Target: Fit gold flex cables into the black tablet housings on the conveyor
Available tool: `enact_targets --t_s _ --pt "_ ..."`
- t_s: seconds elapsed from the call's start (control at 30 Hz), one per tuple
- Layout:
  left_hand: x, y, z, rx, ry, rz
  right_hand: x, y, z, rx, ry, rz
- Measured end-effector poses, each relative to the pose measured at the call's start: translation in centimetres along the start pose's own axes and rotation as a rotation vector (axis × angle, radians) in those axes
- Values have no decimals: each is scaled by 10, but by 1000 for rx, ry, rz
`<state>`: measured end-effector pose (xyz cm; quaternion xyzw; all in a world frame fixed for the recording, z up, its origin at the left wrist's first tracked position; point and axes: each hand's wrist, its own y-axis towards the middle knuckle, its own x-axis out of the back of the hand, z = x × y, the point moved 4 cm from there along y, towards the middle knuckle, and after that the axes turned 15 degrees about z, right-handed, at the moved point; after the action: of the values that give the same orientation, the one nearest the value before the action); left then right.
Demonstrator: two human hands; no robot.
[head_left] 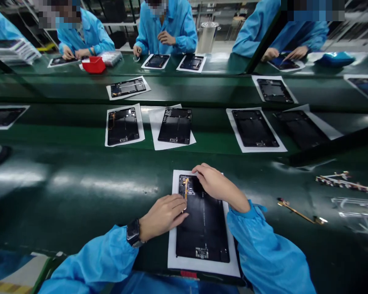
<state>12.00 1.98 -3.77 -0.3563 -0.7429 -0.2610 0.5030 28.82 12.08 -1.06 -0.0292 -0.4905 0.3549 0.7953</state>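
A black tablet back panel [202,228] lies on a white sheet [204,264] directly in front of me. An amber flex cable [186,190] runs along its upper left part. The fingertips of my left hand [162,214] are at the lower end of the cable, and a watch sits on that wrist. My right hand [216,183] lies across the panel's top edge, with its fingers near the cable's upper end. Blue sleeves cover both forearms.
A dark green conveyor belt [49,192] carries several more panels on white sheets, such as one [174,125] ahead of me. Loose flex strips [345,182] and a gold strip [296,212] lie to my right. Co-workers in blue work across the belt, beside a red box [93,64].
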Motion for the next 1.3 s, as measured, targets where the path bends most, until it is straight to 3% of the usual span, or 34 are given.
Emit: enact_targets --t_s 0.17,0.27,0.37,0.53,0.77,0.9,1.1,1.3 --pt "6 -3 5 -27 -23 121 5 -41 10 -18 77 13" --pt "9 -6 6 -89 -102 137 -13 -62 17 -61 30 12" --pt "14 -10 12 -84 -260 63 -38 -73 29 10 20 38" --pt "15 -16 24 3 -342 -25 -68 -70 50 80 -124 45" --pt "9 -16 28 -4 -327 26 -86 -57 66 143 -393 -59" --pt "6 -17 29 -5 -343 25 -85 -58 67 210 -363 -92" --pt "2 -18 30 6 -344 13 -81 -69 56 240 -134 -154" --pt "4 -18 29 16 -354 15 -94 -71 61 261 -267 -179"
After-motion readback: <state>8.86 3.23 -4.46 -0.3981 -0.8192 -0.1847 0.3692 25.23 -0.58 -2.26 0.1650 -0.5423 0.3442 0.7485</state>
